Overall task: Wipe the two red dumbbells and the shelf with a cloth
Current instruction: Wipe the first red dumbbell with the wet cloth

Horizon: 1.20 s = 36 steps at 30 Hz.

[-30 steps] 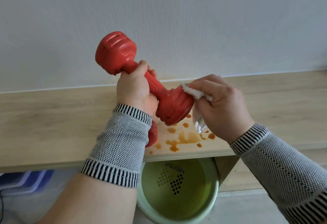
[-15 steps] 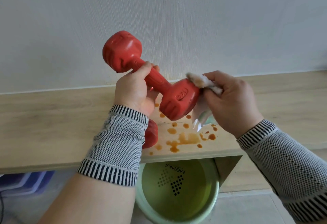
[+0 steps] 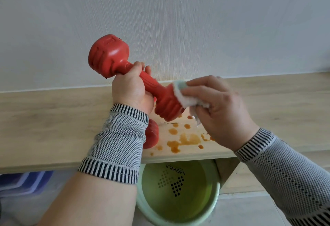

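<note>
Left hand: the left hand (image 3: 131, 90) is wrapped round the handle of the lifted dumbbell (image 3: 142, 81), holding it up off the shelf at a slant, one head high by the wall, the other low and toward the right hand
Right hand: the right hand (image 3: 219, 108) is bunched round the cloth (image 3: 185, 95), its fingers pressing the wad against the lower head of that dumbbell
Cloth: white and crumpled, touching the upper right side of the lower head; a loose corner hangs below the fingers
Second dumbbell: the second dumbbell (image 3: 151, 134) lies on the shelf (image 3: 44, 127) under the left wrist, so only one red head shows (the rest is hidden by the sleeve)
Shelf: pale wood running along the wall; orange-brown spill drops (image 3: 185, 139) sit on it near the front edge, just below the lifted dumbbell and just beside the resting one
Below: a green bucket (image 3: 178, 190) stands under the shelf edge
Step in hand: wiping the lower head of the first dumbbell
Done so far: I cannot tell how much of this dumbbell is already clean; its upper head looks free of stains, with one dark drip at its underside
Left to do: by my judgement most of the task, namely the second dumbbell and the shelf, whose spill is plainly unwiped
</note>
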### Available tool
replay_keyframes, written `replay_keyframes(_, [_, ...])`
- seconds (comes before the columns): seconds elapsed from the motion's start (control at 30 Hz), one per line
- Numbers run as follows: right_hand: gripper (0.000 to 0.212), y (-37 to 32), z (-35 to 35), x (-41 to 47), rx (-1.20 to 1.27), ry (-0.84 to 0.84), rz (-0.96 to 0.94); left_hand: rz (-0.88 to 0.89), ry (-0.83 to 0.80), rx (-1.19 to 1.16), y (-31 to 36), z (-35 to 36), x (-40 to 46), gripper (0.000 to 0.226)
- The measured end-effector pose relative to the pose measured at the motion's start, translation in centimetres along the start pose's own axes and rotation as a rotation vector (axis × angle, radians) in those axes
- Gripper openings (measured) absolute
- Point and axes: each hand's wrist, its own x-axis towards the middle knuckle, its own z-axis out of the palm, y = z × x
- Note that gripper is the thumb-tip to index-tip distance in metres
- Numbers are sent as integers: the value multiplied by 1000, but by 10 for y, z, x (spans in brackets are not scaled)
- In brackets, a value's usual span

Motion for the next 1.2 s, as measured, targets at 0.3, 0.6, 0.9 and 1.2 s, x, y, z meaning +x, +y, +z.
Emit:
replay_keyframes(0.3, [33,10,1,2,-43,50,-12,31,84,3,0,2,-5,16])
replay_keyframes(0.6, [30,11,5,1,-41,51,-13,33,94,26,0,3,-7,13])
replay_keyframes(0.9, [31,8,6,-1,-63,58,-48,24,109,14,-1,3,-8,16])
replay_keyframes(1.2, [34,18,0,0,-117,44,-14,12,124,58,-1,4,-13,19])
